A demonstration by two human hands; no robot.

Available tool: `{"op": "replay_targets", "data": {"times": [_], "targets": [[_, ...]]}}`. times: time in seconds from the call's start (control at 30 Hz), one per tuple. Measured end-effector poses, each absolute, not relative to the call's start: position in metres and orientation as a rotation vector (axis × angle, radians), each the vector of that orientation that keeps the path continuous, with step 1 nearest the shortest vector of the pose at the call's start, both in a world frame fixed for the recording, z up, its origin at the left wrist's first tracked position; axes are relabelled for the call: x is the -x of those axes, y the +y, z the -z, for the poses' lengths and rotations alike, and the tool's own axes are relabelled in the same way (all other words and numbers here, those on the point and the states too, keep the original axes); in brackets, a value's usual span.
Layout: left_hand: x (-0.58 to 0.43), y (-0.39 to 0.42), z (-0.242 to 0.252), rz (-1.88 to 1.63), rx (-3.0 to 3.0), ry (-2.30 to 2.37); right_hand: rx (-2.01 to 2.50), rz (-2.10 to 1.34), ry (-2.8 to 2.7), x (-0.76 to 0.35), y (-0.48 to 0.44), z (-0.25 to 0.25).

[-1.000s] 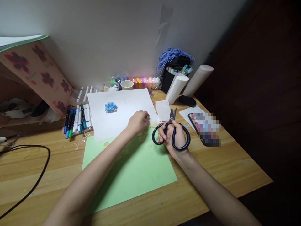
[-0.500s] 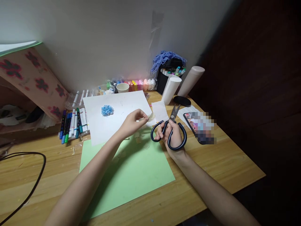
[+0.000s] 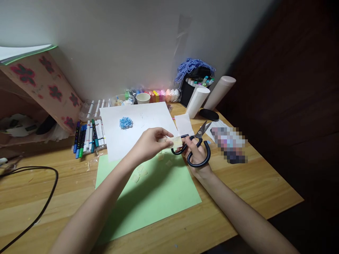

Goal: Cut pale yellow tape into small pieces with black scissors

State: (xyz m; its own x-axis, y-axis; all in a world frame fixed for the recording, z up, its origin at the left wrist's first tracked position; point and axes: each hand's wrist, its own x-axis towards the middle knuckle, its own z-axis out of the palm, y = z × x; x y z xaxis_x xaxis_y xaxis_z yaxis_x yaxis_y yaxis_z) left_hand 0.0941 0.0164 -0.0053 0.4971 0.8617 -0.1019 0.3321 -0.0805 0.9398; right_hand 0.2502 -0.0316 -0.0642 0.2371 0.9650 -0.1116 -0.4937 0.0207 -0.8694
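My left hand [image 3: 155,143] pinches a small pale yellowish piece of paper [image 3: 177,142] between thumb and fingers, above the green sheet [image 3: 156,204]. Just to its right, my right hand [image 3: 197,155] holds black-handled scissors [image 3: 203,129], their blades slightly apart and pointing away to the upper right. The paper piece is close to the left scissor handle; whether my right fingertips touch it, I cannot tell. Pale scraps [image 3: 139,174] lie on the green sheet below. A pile of blue shreds [image 3: 126,122] rests on the white sheet [image 3: 148,116] behind.
Markers [image 3: 90,135] lie at the left beside a flower-painted box [image 3: 53,88]. At the back stand a paper cup [image 3: 143,98], a black pen holder [image 3: 188,93], a white roll [image 3: 198,102] and a tilted bottle [image 3: 221,91]. A phone [image 3: 227,144] lies right; a cable [image 3: 53,190] curves left.
My left hand has moved the paper piece right and toward me, close to the scissor handle. The scissors have tilted further right. The whole view has shifted slightly.
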Motion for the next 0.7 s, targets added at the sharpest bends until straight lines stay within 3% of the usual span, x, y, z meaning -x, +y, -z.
{"op": "replay_targets", "data": {"times": [0.33, 0.7], "targets": [[-0.068, 0.032, -0.005, -0.897, -1.482, 1.242, 0.955, -1.892, -1.034, -0.244, -0.048, 0.073], [-0.077, 0.026, 0.0, -0.843, -1.492, 1.209, 0.858, -1.871, -1.259, -0.237, -0.062, 0.083]]}}
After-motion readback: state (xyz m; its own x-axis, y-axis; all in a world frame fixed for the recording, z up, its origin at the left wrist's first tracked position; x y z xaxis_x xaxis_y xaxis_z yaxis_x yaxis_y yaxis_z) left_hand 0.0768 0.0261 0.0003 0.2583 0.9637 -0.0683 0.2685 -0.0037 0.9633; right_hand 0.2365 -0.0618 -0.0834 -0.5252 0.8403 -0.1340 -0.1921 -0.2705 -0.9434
